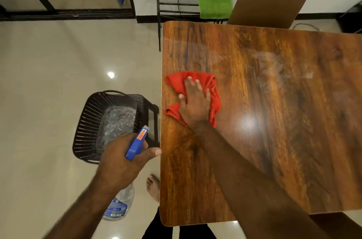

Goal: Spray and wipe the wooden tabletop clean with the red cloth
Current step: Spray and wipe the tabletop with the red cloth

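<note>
Right hand (194, 103) pressing flat on red cloth (196, 78), nine o'clock edge of wooden tabletop (274, 105), left hand (119, 157) gripping spray bottle (136, 143).

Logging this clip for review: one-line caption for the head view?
The right hand presses the red cloth on the wooden tabletop while the left hand holds a spray bottle off its edge.

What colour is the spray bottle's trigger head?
Blue trigger head on the spray bottle; head view.

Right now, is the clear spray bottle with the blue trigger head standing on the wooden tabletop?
No, the left hand grips the spray bottle beside the wooden tabletop, over the tiled floor.
</note>
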The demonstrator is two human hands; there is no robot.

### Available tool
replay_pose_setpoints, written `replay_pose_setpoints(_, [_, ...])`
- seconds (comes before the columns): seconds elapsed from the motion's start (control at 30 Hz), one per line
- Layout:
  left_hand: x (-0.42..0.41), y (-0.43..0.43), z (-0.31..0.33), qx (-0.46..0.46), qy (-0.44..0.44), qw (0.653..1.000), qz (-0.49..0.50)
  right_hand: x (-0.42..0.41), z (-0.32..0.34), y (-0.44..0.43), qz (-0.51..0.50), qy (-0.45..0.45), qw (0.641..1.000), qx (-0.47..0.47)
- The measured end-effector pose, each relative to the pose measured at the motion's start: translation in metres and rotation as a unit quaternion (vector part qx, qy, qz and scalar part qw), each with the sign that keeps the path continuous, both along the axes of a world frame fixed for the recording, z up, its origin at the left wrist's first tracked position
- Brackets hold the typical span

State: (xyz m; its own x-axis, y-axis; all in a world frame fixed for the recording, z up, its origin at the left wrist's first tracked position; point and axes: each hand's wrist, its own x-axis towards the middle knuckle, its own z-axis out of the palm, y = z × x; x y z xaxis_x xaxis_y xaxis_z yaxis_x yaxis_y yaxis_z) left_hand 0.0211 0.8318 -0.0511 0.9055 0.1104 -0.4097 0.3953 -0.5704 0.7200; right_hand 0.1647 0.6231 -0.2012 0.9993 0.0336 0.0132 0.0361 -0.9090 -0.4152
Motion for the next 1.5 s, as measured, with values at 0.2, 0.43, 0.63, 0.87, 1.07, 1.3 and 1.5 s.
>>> replay_pose_setpoints(0.2, [0.013,0.008,0.001,-0.001,-0.023,0.999,-0.032,-0.067,0.002,0.031,0.161,-0.03,0.986,0.025])
replay_pose_setpoints(0.43, [0.027,0.005,0.007,-0.035,-0.008,0.998,-0.049,-0.103,0.004,-0.013,0.295,0.012,0.955,0.017])
replay_pose_setpoints(0.63, [0.039,-0.007,0.012,-0.048,-0.018,0.996,-0.079,-0.006,0.006,-0.029,0.175,0.006,0.984,-0.02])
replay_pose_setpoints(0.87, [0.052,-0.035,0.023,-0.025,-0.02,0.996,-0.08,0.065,0.006,-0.03,0.064,0.014,0.998,0.002])
replay_pose_setpoints(1.07, [0.067,-0.078,0.031,-0.026,-0.033,0.994,-0.104,-0.05,0.001,-0.084,0.106,-0.04,0.994,-0.002])
replay_pose_setpoints(1.3, [0.087,-0.136,0.018,-0.049,-0.028,0.991,-0.125,-0.131,0.002,-0.239,-0.113,-0.012,0.993,-0.021])
replay_pose_setpoints(1.5, [0.103,-0.187,0.008,-0.058,0.002,0.983,-0.173,-0.114,0.001,-0.336,-0.322,-0.013,0.946,-0.009])
